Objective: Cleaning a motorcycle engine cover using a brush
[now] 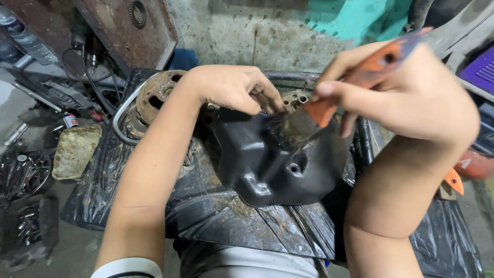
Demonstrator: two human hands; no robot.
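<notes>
Looking down from the head camera, much of the work is half hidden: the left hand (234,88) curls over the far rim of a black metal cover (272,159), its fingertips tucked out of sight behind the edge, so it seems to grip the rim, but how tightly cannot be told. The right hand (406,95) is closed around the orange handle of a paintbrush (329,98); the handle's top end is blurred. The forearms block much of the lap and the lower right corner.

The brush's long axis runs diagonally, handle up to the right, dark bristles down to the left, touching the upper face of the cover near the left hand's fingers. The cover lies on a black plastic sheet (257,221) spread over the person's lap, with its broad end toward the camera and a small round hole facing up.

Behind the cover, partly hidden, sit a rusty round hub (157,95) and a second toothed part. On the floor to the left lie a dirty tray (74,152), a bin of bolts (23,172) and a plastic bottle (23,36). Another orange handle (453,180) peeks out beside the right forearm.
</notes>
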